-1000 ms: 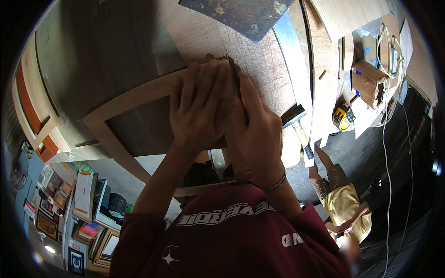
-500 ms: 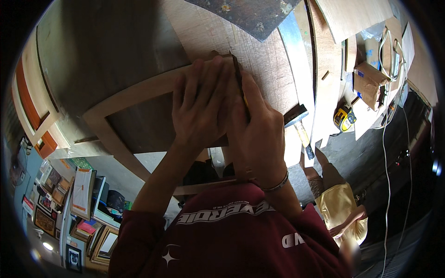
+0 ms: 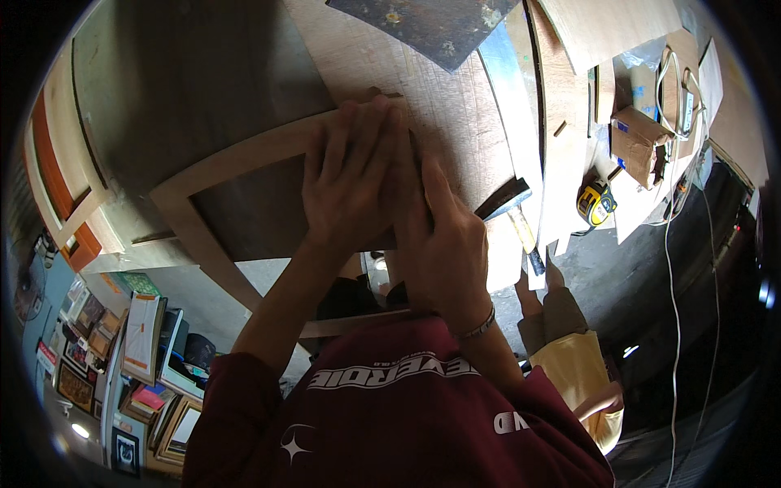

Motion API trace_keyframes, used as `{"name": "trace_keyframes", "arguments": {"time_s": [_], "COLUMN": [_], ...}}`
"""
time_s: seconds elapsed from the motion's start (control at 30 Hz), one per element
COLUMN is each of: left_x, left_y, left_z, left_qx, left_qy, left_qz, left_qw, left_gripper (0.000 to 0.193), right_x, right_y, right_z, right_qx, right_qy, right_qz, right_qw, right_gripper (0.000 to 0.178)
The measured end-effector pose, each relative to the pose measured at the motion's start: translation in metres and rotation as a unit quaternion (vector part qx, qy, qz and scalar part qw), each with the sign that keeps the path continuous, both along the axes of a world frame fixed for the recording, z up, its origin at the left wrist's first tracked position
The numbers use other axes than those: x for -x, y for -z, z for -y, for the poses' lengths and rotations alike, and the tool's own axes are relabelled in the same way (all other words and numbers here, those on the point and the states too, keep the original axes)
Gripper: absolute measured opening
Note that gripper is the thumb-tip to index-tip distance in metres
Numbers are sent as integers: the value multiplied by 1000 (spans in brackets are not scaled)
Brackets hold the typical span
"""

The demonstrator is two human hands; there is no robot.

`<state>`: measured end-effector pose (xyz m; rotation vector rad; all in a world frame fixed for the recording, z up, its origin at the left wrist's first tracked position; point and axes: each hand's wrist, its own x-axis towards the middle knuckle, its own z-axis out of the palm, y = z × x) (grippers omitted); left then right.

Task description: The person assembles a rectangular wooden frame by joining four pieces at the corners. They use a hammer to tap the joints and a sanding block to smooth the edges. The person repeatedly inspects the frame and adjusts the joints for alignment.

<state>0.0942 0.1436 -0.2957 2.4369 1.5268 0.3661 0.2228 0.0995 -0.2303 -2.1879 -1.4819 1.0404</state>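
Note:
A light wooden frame (image 3: 181,193) with a curved far side lies over the bench in front of me. My left hand (image 3: 346,183) rests flat on its right-hand part, fingers stretched and pointing away from me. Close beside it, my right hand (image 3: 446,236) is closed along the frame's right edge, its index finger reaching forward. Whatever sits inside that grip is hidden by the fingers. To the right of this hand lies a hammer (image 3: 525,229) with a dark head and a yellow-and-black handle.
A yellow-and-black tape measure (image 3: 596,203) and a torn cardboard box (image 3: 641,145) lie at the right, near a white cord (image 3: 674,325). A dark stained sheet (image 3: 435,28) covers the far bench. A person in a yellow top (image 3: 569,370) stands at right; a loaded shelf (image 3: 167,370) is lower left.
My right hand has drawn slightly toward me along the frame's edge, and the yellow bit earlier seen by its fingers is now hidden. My left hand stays on the frame. The person at right has shifted left.

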Motion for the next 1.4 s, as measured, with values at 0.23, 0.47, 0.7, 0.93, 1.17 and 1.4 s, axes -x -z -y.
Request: {"name": "trace_keyframes", "arguments": {"time_s": [0.23,0.47,0.7,0.93,1.17,1.4], "left_x": [5,3,2,0,-1,1], "left_y": [-6,-3,0,0,-3,0], "left_z": [-1,-1,0,0,0,-2], "left_qx": [28,10,7,0,6,-11], "left_qy": [6,-2,-10,-5,-4,6], "left_qz": [5,6,16,3,10,11], "left_qw": [1000,1000,1000,1000,1000,1000], "left_gripper": [44,44,44,46,46,44], "right_x": [-6,-4,1,1,-1,-4], "right_y": [-14,6,4,0,0,-8], "right_z": [-25,-31,-29,-27,-23,0], "right_qx": [-96,-58,-30,7,7,23], "right_qy": [54,24,22,30,24,7], "right_qz": [-41,-42,-47,-46,-47,-24], "right_qw": [993,997,998,998,999,999], "right_gripper": [43,42,44,44,42,43]}}
